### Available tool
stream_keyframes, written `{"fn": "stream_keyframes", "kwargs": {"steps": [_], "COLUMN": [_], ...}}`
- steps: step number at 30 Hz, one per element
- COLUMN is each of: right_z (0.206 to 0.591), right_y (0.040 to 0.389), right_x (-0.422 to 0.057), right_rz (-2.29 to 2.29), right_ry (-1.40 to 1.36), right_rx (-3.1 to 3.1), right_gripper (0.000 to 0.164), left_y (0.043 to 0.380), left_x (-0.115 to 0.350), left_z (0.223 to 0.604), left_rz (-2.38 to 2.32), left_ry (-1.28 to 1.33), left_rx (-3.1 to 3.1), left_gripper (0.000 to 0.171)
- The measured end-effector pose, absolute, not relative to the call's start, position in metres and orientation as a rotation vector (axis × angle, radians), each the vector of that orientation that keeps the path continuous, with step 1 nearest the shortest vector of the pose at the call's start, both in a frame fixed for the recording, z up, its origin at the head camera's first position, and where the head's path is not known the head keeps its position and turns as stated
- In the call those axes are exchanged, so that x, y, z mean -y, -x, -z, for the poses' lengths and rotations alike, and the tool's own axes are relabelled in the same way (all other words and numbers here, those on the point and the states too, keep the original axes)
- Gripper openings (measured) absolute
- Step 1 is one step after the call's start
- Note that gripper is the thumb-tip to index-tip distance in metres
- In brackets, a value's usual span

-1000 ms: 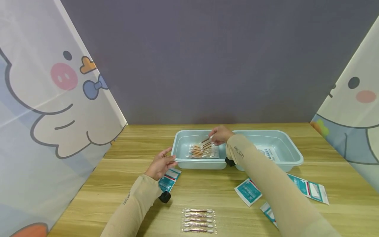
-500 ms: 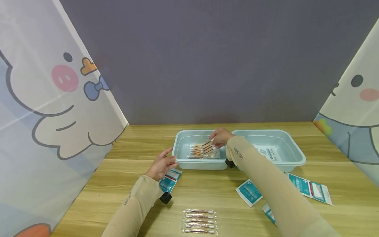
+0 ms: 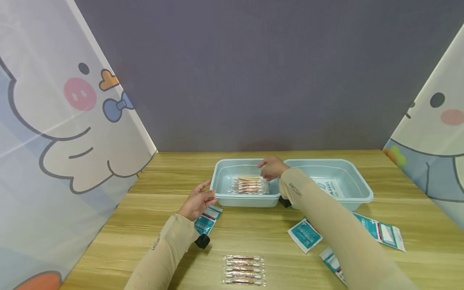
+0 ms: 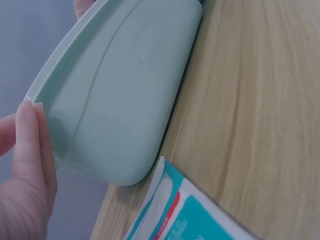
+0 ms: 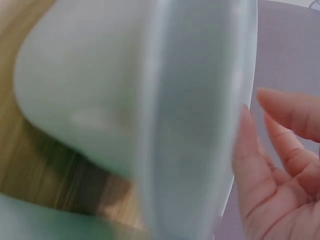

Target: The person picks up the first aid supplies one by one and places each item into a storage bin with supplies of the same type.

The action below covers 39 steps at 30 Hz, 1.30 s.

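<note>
My left hand (image 3: pixel 197 201) rests its straight fingertips against the left corner of the left pale-blue plastic basin (image 3: pixel 246 201). In the left wrist view those fingers (image 4: pixel 29 145) touch the outer side just under the rim. Packs of cotton swabs (image 3: pixel 250 185) with brown sticks lie in clear wrappers on the basin floor. Over the basin's right side, my right hand (image 3: pixel 273 168) has its fingers apart and nothing in them. The right wrist view shows its fingers (image 5: pixel 247 150) beside the basin rim. Another clear strip of cotton swabs (image 3: pixel 243 270) lies on the table nearest me.
A second pale-blue basin (image 3: pixel 364 192) stands on the right with a white printed packet (image 3: pixel 331 187) inside. Teal-and-white packets (image 3: pixel 305 235) lie on the wooden table (image 3: pixel 159 177), partly under my right forearm. One more teal packet (image 3: pixel 208 219) lies by my left wrist.
My right hand has let go of a pack of cotton swabs, which now lies flat on the others in the left basin. The hand has lifted slightly. My left hand stays put.
</note>
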State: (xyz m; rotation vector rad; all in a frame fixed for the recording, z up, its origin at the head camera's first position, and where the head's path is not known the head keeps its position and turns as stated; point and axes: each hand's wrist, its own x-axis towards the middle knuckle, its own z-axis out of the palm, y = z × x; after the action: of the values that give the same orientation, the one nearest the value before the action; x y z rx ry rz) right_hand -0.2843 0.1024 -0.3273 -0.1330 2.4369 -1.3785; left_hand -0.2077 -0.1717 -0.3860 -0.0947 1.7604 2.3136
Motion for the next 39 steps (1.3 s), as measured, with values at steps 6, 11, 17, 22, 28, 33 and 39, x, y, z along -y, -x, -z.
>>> {"fn": "stream_keyframes", "kwargs": {"steps": [6,11,17,22,28,33,39], "right_z": [0.326,0.324,0.324,0.326,0.333,0.335,0.338], "right_y": [0.28,0.271,0.259,0.25,0.237,0.226,0.212], "right_x": [-0.107,-0.104,-0.099,-0.099,-0.098,-0.098,-0.097], "right_rz": [1.399,1.365,1.347,1.36,1.3,1.279,1.269], "right_ry": [0.196,0.273,0.322,0.383,0.604,0.729,0.826], "right_rx": [-2.496,-2.519,-2.507,-2.482,-2.475,-2.464,-2.447], "right_gripper": [0.038,0.036,0.032,0.031,0.033,0.034,0.029], "left_y": [0.208,0.208,0.209,0.207,0.207,0.208,0.208], "left_x": [0.175,0.178,0.177,0.176,0.175,0.173,0.171], "left_z": [0.383,0.382,0.382,0.382,0.384,0.385,0.385], "left_rz": [-2.328,-2.323,-2.327,-2.314,-2.32,-2.321,-2.322], "left_ry": [0.1,0.088,0.08,0.097,0.114,0.112,0.113], "left_rx": [-1.748,-1.731,-1.714,-1.718,-1.709,-1.706,-1.708], "left_gripper": [0.061,0.062,0.062,0.062,0.062,0.062,0.062]}}
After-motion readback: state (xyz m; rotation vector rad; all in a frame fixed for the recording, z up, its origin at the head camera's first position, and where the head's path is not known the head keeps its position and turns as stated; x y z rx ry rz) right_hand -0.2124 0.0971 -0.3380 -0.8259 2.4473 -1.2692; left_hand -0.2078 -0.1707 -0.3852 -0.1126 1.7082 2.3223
